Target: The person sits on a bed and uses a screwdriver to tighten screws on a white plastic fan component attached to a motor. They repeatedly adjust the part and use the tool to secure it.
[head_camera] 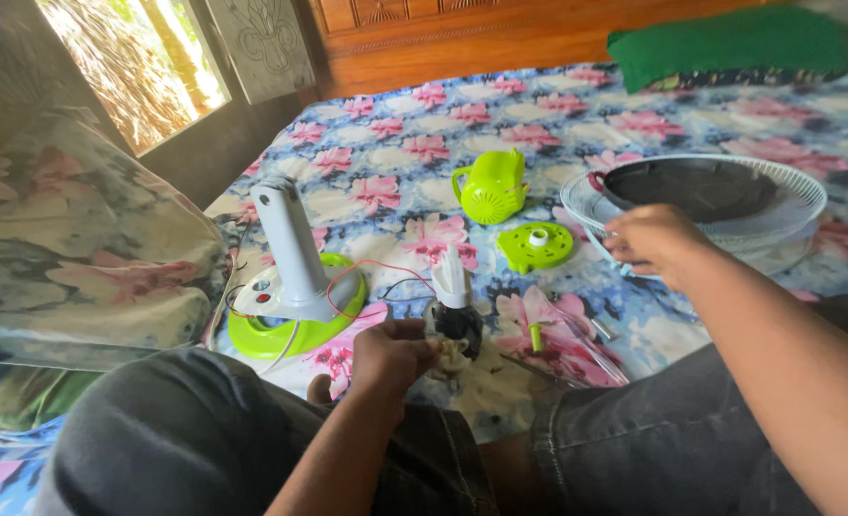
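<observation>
left hand (391,355) fingers gripping fan motor (455,320) | right hand (655,244) fingers curled on fan grille (787,205) rim

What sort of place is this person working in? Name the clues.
Probably a bedroom at home: a floral bedsheet covers the surface, a pillow lies at the side, and a carved wooden headboard stands behind.

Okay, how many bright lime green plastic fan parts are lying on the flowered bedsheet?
3: the round lime green fan base under the white stand at left, the domed green motor cover mid-bed, and the flat green disc just below it. Smaller pieces may be hidden.
</observation>
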